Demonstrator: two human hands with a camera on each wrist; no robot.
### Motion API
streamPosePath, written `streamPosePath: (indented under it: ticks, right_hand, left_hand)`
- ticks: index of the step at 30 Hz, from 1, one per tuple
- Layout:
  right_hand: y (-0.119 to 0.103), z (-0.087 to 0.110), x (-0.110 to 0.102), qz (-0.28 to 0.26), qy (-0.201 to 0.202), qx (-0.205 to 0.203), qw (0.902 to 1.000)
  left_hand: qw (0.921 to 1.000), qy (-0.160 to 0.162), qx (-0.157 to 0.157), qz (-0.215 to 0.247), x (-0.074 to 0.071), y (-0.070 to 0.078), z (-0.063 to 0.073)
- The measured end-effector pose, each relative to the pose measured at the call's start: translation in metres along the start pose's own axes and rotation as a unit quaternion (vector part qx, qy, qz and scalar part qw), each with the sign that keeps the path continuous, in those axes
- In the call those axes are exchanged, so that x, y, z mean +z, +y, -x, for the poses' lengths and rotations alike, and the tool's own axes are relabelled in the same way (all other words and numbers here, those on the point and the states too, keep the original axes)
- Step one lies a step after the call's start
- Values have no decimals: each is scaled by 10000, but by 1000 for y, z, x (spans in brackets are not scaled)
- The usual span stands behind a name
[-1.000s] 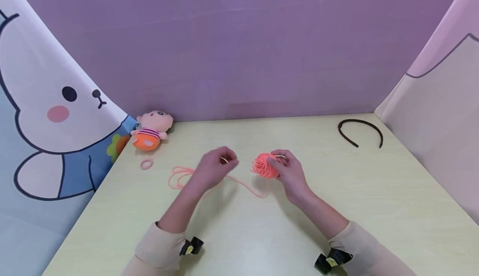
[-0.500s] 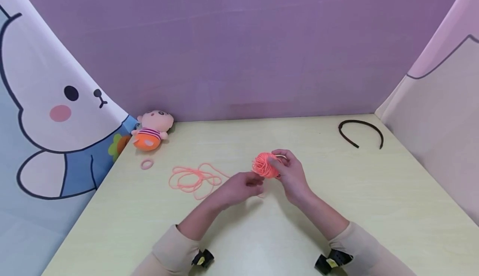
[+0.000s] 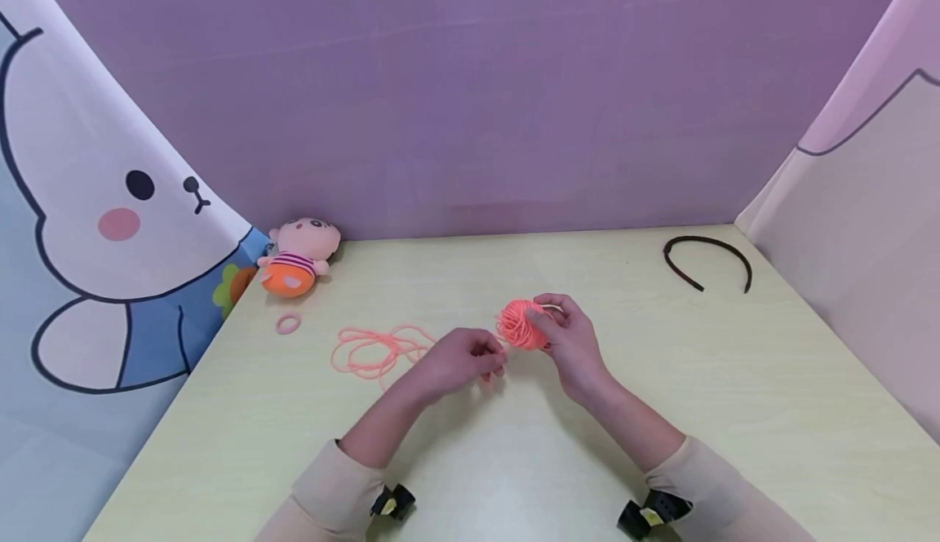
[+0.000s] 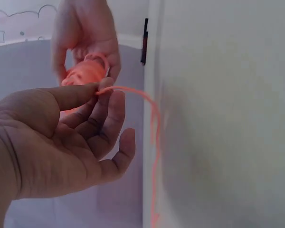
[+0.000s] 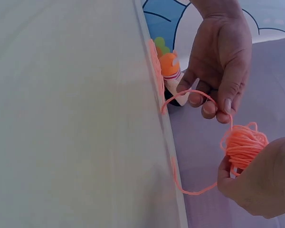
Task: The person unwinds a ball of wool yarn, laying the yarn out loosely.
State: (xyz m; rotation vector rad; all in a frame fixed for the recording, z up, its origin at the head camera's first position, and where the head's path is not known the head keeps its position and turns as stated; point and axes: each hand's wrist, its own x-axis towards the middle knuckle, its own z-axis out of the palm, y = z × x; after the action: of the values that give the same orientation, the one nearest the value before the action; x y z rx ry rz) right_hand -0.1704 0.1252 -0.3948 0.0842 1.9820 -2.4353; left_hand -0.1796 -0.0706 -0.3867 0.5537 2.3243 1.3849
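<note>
The right hand [image 3: 576,342] holds the ball of yarn [image 3: 521,326] a little above the table [image 3: 734,379], with its thumb on one side and the fingers bent around the other. The left hand [image 3: 461,360] is just beside the ball, on its left. Its thumb and a fingertip pinch the strand [image 4: 132,90], and the other fingers are loosely bent. From this pinch, one part of the strand goes to the ball and the other part goes down toward the table. Loose loops [image 3: 374,353] of the same coral colour lie flat on the table, behind the left forearm. Farther to the left, a doll [image 3: 297,258] leans near the corner, and a pink ring [image 3: 279,326] lies in front of it. A black headband [image 3: 705,238] lies at the far right.
</note>
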Motion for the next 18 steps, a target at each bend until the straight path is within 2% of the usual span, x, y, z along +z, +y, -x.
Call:
streamPosePath:
  ticks: [3,7,11,18]
  right_hand:
    - [0,0,1,20,42,17,10000]
    - [1,-1,1,41,50,34,10000]
    - [1,-1,0,65,9,50,10000]
    - [2,-1,1,124,4,123,9998]
  left_hand:
    - [9994,324,-129,-37,-13,-2,1]
    - [9962,808,-273,191,-30,-2,3]
    - [9917,1190,-169,446,-44,3,7]
    - [9854,1569,-2,660,-58,7,11]
